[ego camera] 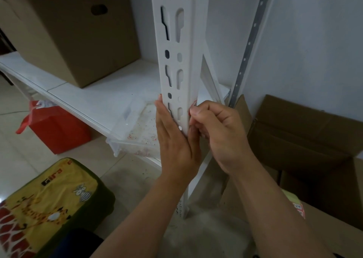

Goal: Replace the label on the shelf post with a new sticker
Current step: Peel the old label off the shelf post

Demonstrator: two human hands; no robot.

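Hands work low on the white slotted shelf post (pixel 177 85): the left hand (pixel 172 138) lies flat with straight fingers, bracing the post's front, while the right hand (pixel 216 134) curls in at the post's right edge, pinching at a red-edged label (pixel 193 103) there. I can't tell whether it's the old one coming off or the new sticker going on, so the swap looks midway at best

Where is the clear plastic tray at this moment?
In the head view, the clear plastic tray sits on the white shelf, left of the shelf post, overhanging the shelf's front edge beside the left hand.
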